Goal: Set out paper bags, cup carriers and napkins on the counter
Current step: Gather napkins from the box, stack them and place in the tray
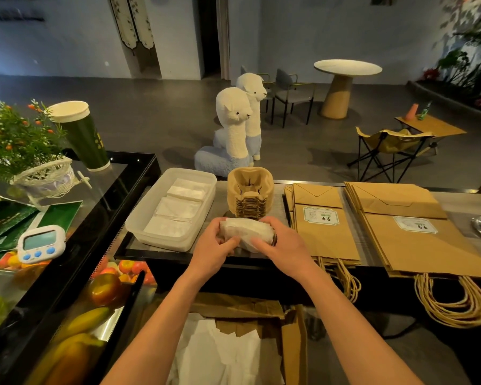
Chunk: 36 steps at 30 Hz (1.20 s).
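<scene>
Upside-down "9.9" reads on the white label [320, 216] of the paper bag stack [326, 243] just right of the right hand [282, 245] and on the second label [415, 225] of the farther bag stack [433, 248]; smaller print there is illegible.

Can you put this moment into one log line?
left hand and right hand: holding wrapped napkin pack | plastic tub: napkins inside | cup carriers: stacked | paper bags: two flat piles

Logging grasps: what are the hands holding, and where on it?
Both hold one clear-wrapped pack of white napkins: the left hand grips its left end, the right hand its right end.
</scene>
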{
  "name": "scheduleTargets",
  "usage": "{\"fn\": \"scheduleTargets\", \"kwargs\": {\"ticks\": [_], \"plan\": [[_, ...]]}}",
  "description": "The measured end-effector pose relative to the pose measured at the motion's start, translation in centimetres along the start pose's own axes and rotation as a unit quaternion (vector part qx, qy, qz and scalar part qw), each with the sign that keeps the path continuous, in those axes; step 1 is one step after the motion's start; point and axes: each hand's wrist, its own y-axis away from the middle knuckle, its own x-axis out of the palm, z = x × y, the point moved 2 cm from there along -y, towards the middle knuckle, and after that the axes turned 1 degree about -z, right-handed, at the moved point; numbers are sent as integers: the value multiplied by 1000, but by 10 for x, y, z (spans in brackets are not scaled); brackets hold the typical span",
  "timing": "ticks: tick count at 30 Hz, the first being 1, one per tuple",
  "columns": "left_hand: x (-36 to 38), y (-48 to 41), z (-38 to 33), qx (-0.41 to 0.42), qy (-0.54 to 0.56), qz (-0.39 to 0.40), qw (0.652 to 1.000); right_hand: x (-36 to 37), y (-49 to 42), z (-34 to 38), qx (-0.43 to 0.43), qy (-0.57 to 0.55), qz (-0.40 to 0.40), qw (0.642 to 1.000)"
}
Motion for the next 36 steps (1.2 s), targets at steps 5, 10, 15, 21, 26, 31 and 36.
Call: {"fn": "scheduleTargets", "kwargs": {"ticks": [5, 10, 15, 21, 26, 31, 36], "plan": [[6, -2, 1, 9, -60, 10, 998, 7, 0, -5, 8, 42, 2, 999], [9, -2, 3, 25, -67, -5, 997, 11, 2, -2, 4, 51, -14, 999], [9, -1, 8, 5, -49, -38, 998, 14, 3, -2, -1, 68, -52, 996], [18, 17, 2, -106, 70, -171, 977, 18, 19, 13, -64, 12, -183, 981], [25, 27, -21, -200, 319, 17, 926, 31, 30, 21, -164, 86, -232, 955], [22, 32, -28, -248, 469, -19, 847, 44, 39, 28, -234, 155, -228, 932], [20, 37, -22, -234, 530, -41, 814, 53, 49, 31, -219, 167, -148, 950]]}}
